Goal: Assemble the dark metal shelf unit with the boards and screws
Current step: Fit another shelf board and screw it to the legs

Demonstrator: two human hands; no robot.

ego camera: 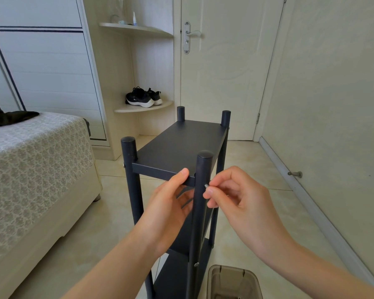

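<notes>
The dark metal shelf unit (177, 145) stands upright on the floor in front of me, with round posts at its four corners and lower boards visible below. My left hand (171, 203) holds the front edge of the top board (160, 169), thumb on the edge and fingers underneath. My right hand (231, 195) pinches a small silver screw (206, 186) against the side of the near right post (200, 212), level with the top board. Another silver screw head (196, 264) shows lower on the same post.
A bed (37, 175) with a patterned cover lies at the left. A brownish plastic bin (233, 283) stands at the bottom, right of the unit. A closed door (225, 67) and a corner shelf with black shoes (143, 98) are behind. The right wall carries a door stop (296, 174).
</notes>
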